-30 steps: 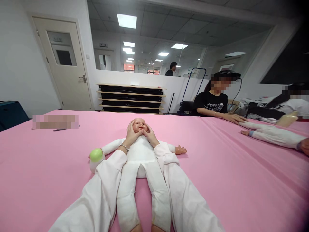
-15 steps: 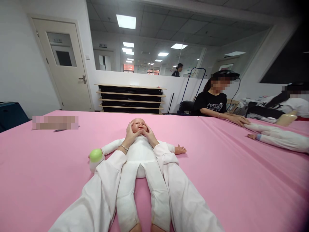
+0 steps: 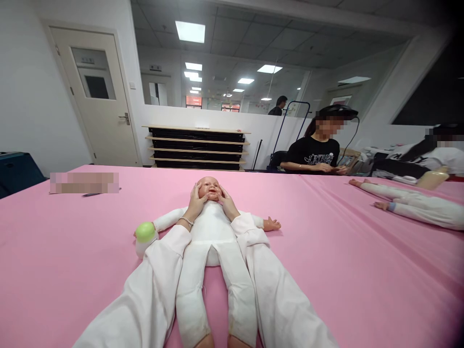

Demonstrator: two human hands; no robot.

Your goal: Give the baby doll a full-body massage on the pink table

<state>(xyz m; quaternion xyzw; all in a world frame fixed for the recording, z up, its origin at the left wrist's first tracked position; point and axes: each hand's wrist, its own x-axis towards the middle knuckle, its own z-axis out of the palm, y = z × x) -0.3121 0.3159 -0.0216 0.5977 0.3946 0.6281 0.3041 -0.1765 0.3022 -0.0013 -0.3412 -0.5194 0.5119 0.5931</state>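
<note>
A baby doll (image 3: pixel 212 232) in a white suit lies on its back on the pink table (image 3: pixel 72 251), its head away from me. My left hand (image 3: pixel 195 203) cups the left side of the doll's head (image 3: pixel 209 187), and my right hand (image 3: pixel 227 202) cups the right side, fingers on the cheeks. Both my arms wear white sleeves. A bottle with a green cap (image 3: pixel 144 238) lies by the doll's arm, just left of my left sleeve.
A person in a black shirt (image 3: pixel 313 153) sits at the table's far right side. A second doll in white (image 3: pixel 413 203) lies at the right, near another person (image 3: pixel 435 157). A pen (image 3: pixel 90 194) lies at the far left. Stacked trays (image 3: pixel 195 147) and a door (image 3: pixel 96 96) stand behind.
My hands stay on the doll's head with only slight finger shifts. The person in black has drawn their hand back from the second doll, which has shifted on the table.
</note>
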